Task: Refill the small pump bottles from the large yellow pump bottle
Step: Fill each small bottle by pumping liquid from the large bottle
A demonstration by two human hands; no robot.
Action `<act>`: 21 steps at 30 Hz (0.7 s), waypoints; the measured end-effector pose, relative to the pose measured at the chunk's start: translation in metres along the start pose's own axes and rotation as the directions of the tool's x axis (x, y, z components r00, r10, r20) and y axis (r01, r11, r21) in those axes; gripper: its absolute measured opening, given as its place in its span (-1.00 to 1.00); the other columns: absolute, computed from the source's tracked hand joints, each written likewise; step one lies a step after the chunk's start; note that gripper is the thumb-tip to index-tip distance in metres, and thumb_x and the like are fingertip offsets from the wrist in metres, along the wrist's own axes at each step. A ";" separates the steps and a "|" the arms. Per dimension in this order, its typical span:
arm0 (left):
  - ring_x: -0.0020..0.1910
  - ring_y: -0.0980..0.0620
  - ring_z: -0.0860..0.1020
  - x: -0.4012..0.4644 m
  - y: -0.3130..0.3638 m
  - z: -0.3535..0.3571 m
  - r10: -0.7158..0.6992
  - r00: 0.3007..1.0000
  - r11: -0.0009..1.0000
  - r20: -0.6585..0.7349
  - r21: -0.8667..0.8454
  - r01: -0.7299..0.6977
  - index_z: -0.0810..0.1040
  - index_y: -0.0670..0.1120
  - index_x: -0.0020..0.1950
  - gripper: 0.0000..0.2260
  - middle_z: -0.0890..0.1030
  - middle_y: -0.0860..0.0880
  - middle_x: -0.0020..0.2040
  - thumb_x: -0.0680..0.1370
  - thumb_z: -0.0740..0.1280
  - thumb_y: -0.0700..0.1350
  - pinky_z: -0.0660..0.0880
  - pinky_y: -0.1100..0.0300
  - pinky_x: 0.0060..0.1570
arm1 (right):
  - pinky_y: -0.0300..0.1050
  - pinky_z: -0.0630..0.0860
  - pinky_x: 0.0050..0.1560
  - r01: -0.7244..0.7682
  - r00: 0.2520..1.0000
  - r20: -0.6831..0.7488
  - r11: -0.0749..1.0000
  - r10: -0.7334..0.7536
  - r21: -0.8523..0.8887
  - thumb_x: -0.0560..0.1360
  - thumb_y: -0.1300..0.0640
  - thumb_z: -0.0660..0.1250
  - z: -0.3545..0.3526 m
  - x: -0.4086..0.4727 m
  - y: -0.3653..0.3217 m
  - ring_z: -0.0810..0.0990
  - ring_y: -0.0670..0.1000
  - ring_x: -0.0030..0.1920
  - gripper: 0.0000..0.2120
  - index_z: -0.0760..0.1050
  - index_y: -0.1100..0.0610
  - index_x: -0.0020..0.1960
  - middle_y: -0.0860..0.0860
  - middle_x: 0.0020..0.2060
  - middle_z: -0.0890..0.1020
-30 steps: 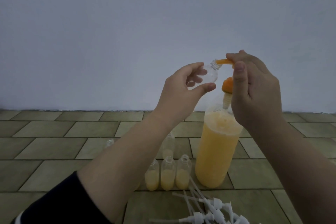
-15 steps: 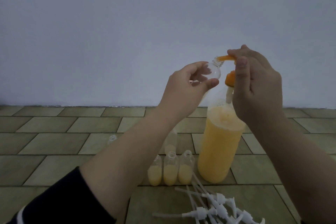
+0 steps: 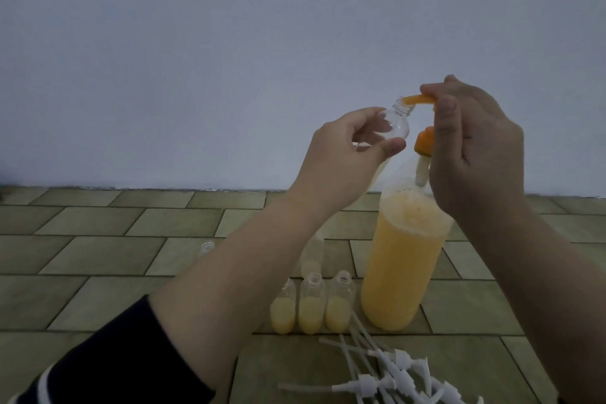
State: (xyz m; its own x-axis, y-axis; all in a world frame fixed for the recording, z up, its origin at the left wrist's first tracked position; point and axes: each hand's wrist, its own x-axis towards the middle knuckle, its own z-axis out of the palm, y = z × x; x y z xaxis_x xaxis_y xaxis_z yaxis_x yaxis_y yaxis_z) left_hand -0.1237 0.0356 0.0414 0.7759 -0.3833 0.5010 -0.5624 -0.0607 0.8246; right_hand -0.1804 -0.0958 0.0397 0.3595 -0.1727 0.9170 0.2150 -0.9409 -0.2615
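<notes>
Up high, left hand (image 3: 344, 147) holds small bottle (image 3: 495, 124) under orange spout (image 3: 517, 99).

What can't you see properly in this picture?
- Head view: the left hand covers most of the small empty bottle.
- The right hand hides the big yellow bottle's pump top.
- The left arm hides part of the small bottles behind it.
- The bottom edge cuts off the white pumps.

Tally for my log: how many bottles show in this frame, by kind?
Large yellow pump bottle: 1
Small bottles on the floor: 5
Small bottle held in the left hand: 1
Total: 7 bottles
</notes>
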 end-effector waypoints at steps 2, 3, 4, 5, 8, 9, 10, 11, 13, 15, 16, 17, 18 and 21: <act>-0.04 0.21 0.56 0.002 0.002 0.000 0.023 1.000 1.000 -0.001 0.012 -0.023 0.53 -0.11 0.27 -0.62 0.60 0.10 -0.02 0.47 0.43 -0.11 0.47 0.48 -0.06 | -0.58 0.15 0.17 -0.010 1.000 -0.011 1.000 0.010 0.007 0.63 0.07 -0.04 0.000 0.001 0.001 0.39 -0.11 0.25 -0.58 0.52 0.21 0.19 0.08 0.12 0.58; -0.04 0.21 0.56 0.002 0.002 0.001 0.031 1.000 0.999 0.001 0.019 -0.031 0.53 -0.11 0.28 -0.62 0.60 0.09 -0.01 0.47 0.43 -0.11 0.47 0.48 -0.07 | -0.56 0.17 0.17 -0.021 1.000 -0.015 1.000 0.021 0.015 0.63 0.07 -0.04 0.001 0.000 0.003 0.41 -0.08 0.26 -0.59 0.51 0.21 0.20 0.09 0.13 0.58; -0.03 0.19 0.56 0.001 0.001 0.002 0.032 0.999 0.999 0.005 0.026 -0.032 0.53 -0.11 0.28 -0.61 0.61 0.08 0.00 0.47 0.43 -0.11 0.48 0.46 -0.07 | -0.54 0.19 0.18 -0.030 0.999 -0.022 0.999 0.031 0.025 0.63 0.09 -0.04 0.003 -0.003 0.004 0.42 -0.06 0.26 -0.59 0.51 0.22 0.20 0.10 0.13 0.58; -0.02 0.18 0.56 0.000 0.000 0.003 0.027 1.000 0.999 0.008 0.033 -0.028 0.52 -0.11 0.29 -0.61 0.61 0.07 0.02 0.47 0.43 -0.11 0.48 0.45 -0.07 | -0.51 0.22 0.19 -0.033 0.999 -0.031 0.999 0.035 0.038 0.63 0.11 -0.03 0.005 -0.005 0.005 0.43 -0.05 0.25 -0.60 0.52 0.23 0.19 0.10 0.12 0.59; -0.01 0.16 0.54 -0.004 -0.005 0.002 0.018 1.000 0.998 0.015 0.056 -0.018 0.50 -0.09 0.32 -0.59 0.58 0.08 0.02 0.48 0.42 -0.10 0.46 0.47 -0.08 | -0.46 0.27 0.20 -0.039 0.999 -0.022 0.996 0.041 0.080 0.62 0.13 -0.02 0.010 -0.012 0.005 0.44 -0.02 0.26 -0.61 0.53 0.25 0.15 0.08 0.09 0.59; -0.02 0.17 0.54 -0.004 -0.005 0.001 0.018 1.000 0.998 0.018 0.062 -0.020 0.50 -0.08 0.32 -0.59 0.58 0.10 0.00 0.48 0.42 -0.09 0.45 0.48 -0.09 | -0.46 0.27 0.20 -0.040 0.999 -0.013 0.995 0.041 0.088 0.62 0.11 -0.03 0.010 -0.012 0.004 0.43 -0.04 0.26 -0.60 0.53 0.25 0.15 0.06 0.08 0.58; -0.05 0.18 0.54 -0.004 -0.005 0.000 0.020 1.000 0.998 0.023 0.065 -0.022 0.50 -0.08 0.32 -0.59 0.57 0.12 -0.03 0.48 0.42 -0.09 0.45 0.50 -0.09 | -0.46 0.26 0.20 -0.040 0.999 -0.005 0.995 0.040 0.092 0.62 0.10 -0.04 0.009 -0.012 0.003 0.42 -0.06 0.26 -0.58 0.54 0.26 0.13 0.01 0.08 0.56; -0.07 0.19 0.54 -0.004 -0.003 -0.001 0.023 0.999 0.998 0.028 0.062 -0.025 0.51 -0.07 0.31 -0.59 0.56 0.15 -0.07 0.48 0.42 -0.09 0.45 0.50 -0.09 | -0.47 0.26 0.19 -0.040 0.999 0.003 0.995 0.040 0.094 0.62 0.07 -0.06 0.006 -0.011 0.002 0.40 -0.09 0.26 -0.55 0.55 0.26 0.10 -0.05 0.06 0.52; -0.11 0.21 0.53 -0.002 0.001 -0.002 0.037 0.999 0.998 0.032 0.052 -0.039 0.52 -0.09 0.29 -0.61 0.54 0.18 -0.12 0.47 0.43 -0.09 0.45 0.50 -0.09 | -0.46 0.25 0.18 -0.036 0.999 0.004 0.995 0.036 0.093 0.62 0.05 -0.08 0.000 -0.005 0.000 0.36 -0.16 0.25 -0.52 0.56 0.27 0.05 -0.12 0.05 0.45; -0.11 0.23 0.53 0.000 0.005 -0.003 0.050 0.998 0.997 0.029 0.048 -0.052 0.53 -0.10 0.28 -0.62 0.54 0.18 -0.12 0.47 0.43 -0.10 0.44 0.52 -0.10 | -0.46 0.22 0.18 -0.032 0.999 -0.011 0.996 0.033 0.080 0.63 0.06 -0.08 -0.003 -0.001 -0.001 0.32 -0.20 0.24 -0.53 0.55 0.27 0.06 -0.14 0.05 0.42; -0.11 0.23 0.54 0.001 0.005 -0.003 0.055 0.998 0.997 0.027 0.044 -0.056 0.53 -0.10 0.27 -0.63 0.55 0.18 -0.12 0.48 0.42 -0.10 0.44 0.52 -0.10 | -0.48 0.20 0.19 -0.030 0.999 -0.016 0.997 0.032 0.072 0.63 0.06 -0.08 -0.003 0.000 -0.002 0.32 -0.19 0.25 -0.54 0.55 0.26 0.07 -0.14 0.05 0.42; -0.10 0.22 0.54 0.002 0.005 -0.003 0.055 0.998 0.998 0.025 0.037 -0.056 0.54 -0.10 0.27 -0.63 0.55 0.17 -0.11 0.48 0.42 -0.10 0.45 0.51 -0.09 | -0.50 0.20 0.19 -0.027 0.999 -0.022 0.997 0.028 0.067 0.63 0.06 -0.07 -0.002 0.000 -0.001 0.33 -0.16 0.26 -0.54 0.55 0.25 0.09 -0.14 0.05 0.43; -0.08 0.21 0.55 0.001 0.004 -0.002 0.052 0.998 0.998 0.026 0.030 -0.053 0.54 -0.10 0.26 -0.64 0.56 0.16 -0.10 0.48 0.43 -0.10 0.47 0.48 -0.07 | -0.51 0.21 0.19 -0.020 0.999 -0.035 0.998 0.022 0.066 0.63 0.07 -0.06 -0.001 -0.002 0.000 0.35 -0.13 0.26 -0.56 0.54 0.26 0.10 -0.13 0.05 0.43; -0.01 0.13 0.56 -0.003 0.000 0.002 0.034 0.999 0.999 0.039 0.030 -0.035 0.50 -0.08 0.31 -0.60 0.58 0.09 -0.01 0.48 0.42 -0.09 0.50 0.36 0.02 | -0.49 0.24 0.22 -0.024 0.997 -0.071 0.997 0.030 0.075 0.63 0.11 -0.04 0.005 -0.011 0.006 0.38 -0.09 0.27 -0.59 0.54 0.28 0.09 -0.11 0.04 0.45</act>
State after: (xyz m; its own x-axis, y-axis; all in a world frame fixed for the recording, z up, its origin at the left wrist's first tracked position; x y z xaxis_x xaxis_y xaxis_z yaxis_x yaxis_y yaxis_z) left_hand -0.1267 0.0345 0.0398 0.7446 -0.4208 0.5181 -0.5978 -0.0750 0.7982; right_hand -0.1786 -0.0979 0.0270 0.3008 -0.2206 0.9278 0.2736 -0.9120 -0.3056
